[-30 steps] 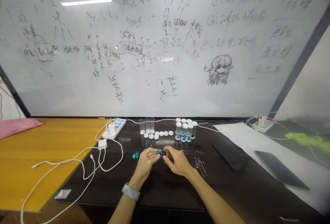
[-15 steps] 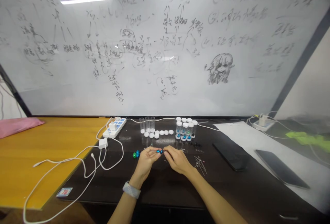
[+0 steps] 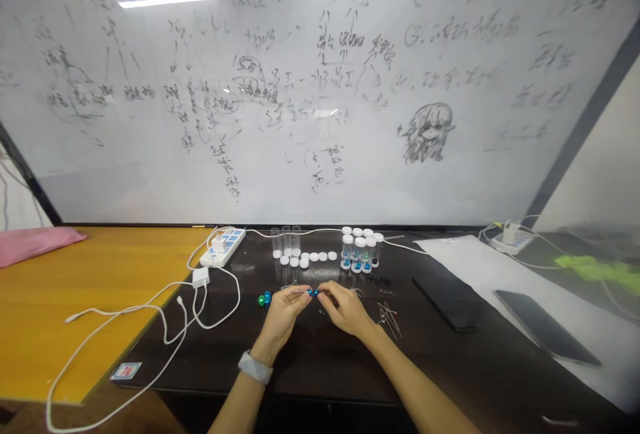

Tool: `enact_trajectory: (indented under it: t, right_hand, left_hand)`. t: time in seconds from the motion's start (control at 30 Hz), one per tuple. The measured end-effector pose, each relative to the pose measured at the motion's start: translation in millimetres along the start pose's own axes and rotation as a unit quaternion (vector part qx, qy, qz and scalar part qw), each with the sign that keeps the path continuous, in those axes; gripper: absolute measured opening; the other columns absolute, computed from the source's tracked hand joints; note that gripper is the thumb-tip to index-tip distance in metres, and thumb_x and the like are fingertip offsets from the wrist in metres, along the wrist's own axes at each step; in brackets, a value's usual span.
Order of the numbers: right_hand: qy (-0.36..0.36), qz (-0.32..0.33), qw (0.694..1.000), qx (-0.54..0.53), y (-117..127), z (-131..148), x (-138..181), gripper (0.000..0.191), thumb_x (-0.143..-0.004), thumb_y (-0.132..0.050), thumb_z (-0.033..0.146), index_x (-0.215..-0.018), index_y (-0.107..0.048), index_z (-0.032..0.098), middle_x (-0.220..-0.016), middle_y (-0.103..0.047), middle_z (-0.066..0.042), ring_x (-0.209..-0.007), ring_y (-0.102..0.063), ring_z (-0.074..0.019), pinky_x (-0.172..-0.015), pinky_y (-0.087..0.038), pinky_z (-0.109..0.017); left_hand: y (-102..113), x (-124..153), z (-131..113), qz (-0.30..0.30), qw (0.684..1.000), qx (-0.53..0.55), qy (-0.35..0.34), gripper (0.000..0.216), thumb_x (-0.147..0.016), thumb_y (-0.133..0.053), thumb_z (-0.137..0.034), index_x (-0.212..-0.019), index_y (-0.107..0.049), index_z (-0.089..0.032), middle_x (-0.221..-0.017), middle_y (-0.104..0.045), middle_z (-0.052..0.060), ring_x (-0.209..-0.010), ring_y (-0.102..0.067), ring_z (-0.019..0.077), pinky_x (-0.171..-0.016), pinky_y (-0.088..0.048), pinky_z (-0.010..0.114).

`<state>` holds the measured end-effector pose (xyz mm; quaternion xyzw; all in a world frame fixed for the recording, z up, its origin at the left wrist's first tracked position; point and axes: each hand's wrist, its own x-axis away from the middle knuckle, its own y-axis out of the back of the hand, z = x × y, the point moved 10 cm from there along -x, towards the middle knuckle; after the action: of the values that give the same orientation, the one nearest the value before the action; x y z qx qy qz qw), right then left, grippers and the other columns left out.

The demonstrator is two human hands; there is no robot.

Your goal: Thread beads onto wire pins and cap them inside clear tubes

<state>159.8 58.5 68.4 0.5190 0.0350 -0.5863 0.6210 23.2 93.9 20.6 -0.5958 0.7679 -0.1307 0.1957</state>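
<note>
Between my hands is a small shiny blue piece (image 3: 313,293) with rounded ends, too small to make out its exact kind. My left hand (image 3: 283,313) pinches it from the left, thumb and fingers together. From the other side, my right hand (image 3: 344,307) has its thumb and fingertips closed on its right end. A shiny green ball (image 3: 261,300) and a blue ball (image 3: 268,297) lie just left of my left hand. Thin pale wire-like pins (image 3: 389,319) are scattered on the dark table to the right of my right hand.
Behind the hands stand open clear tubes (image 3: 286,242), white caps (image 3: 314,257) and capped tubes (image 3: 359,251) holding blue and green pieces. A black phone (image 3: 445,302) and a grey tablet (image 3: 545,326) lie right. White cables (image 3: 165,334) and a power strip (image 3: 223,249) are left.
The blue piece has shifted very slightly up and right between my fingertips, and less of it shows. Both hands otherwise stay almost in the same place.
</note>
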Motion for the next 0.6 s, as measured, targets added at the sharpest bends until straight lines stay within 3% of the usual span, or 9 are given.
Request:
enact_trajectory:
  t: [0.1,0.27,0.43,0.6]
  right_hand:
    - [0.001,0.008,1.0,-0.007,-0.1,1.9,0.3,0.022,-0.098,-0.054,0.031,-0.117,-0.054,0.022,-0.09,-0.066,-0.003,-0.065,-0.06,-0.016,-0.065,-0.046,-0.028]
    - [-0.001,0.012,1.0,0.006,1.3,3.2,-1.0,0.017,-0.103,-0.042,0.028,-0.101,-0.059,0.023,-0.086,-0.065,-0.003,-0.074,-0.062,-0.0178,-0.069,-0.045,-0.029]
    - [-0.003,0.016,1.0,-0.001,2.3,3.2,0.0,0.016,-0.097,-0.054,0.029,-0.112,-0.055,0.022,-0.088,-0.065,-0.002,-0.065,-0.059,-0.0153,-0.064,-0.045,-0.027]
    - [-0.001,0.017,1.0,0.011,0.5,3.9,-0.8,0.016,-0.103,-0.042,0.026,-0.1,-0.057,0.023,-0.085,-0.064,-0.002,-0.074,-0.062,-0.0175,-0.069,-0.045,-0.028]
  left_hand:
    - [-0.7,0.0,0.0,0.003,1.0,0.0,-0.002,0.028,-0.067,-0.089,-0.027,-0.09,-0.079,-0.014,-0.091,-0.078,0.009,-0.088,-0.071,0.0185,-0.086,-0.053,0.029]
    - [-0.1,-0.6,-1.0,-0.002,1.0,-0.003,-0.002,0.029,-0.064,-0.091,-0.026,-0.088,-0.079,-0.014,-0.09,-0.078,0.008,-0.088,-0.071,0.0187,-0.086,-0.054,0.029]
    - [-0.2,-0.8,-1.3,0.0,1.0,-0.005,-0.005,0.028,-0.065,-0.09,-0.026,-0.088,-0.079,-0.014,-0.09,-0.078,0.008,-0.087,-0.071,0.0179,-0.084,-0.054,0.027]
    - [0.2,-0.6,-0.7,-0.001,1.0,-0.005,-0.004,0.029,-0.063,-0.091,-0.025,-0.087,-0.079,-0.015,-0.09,-0.078,0.009,-0.087,-0.071,0.018,-0.085,-0.054,0.028]
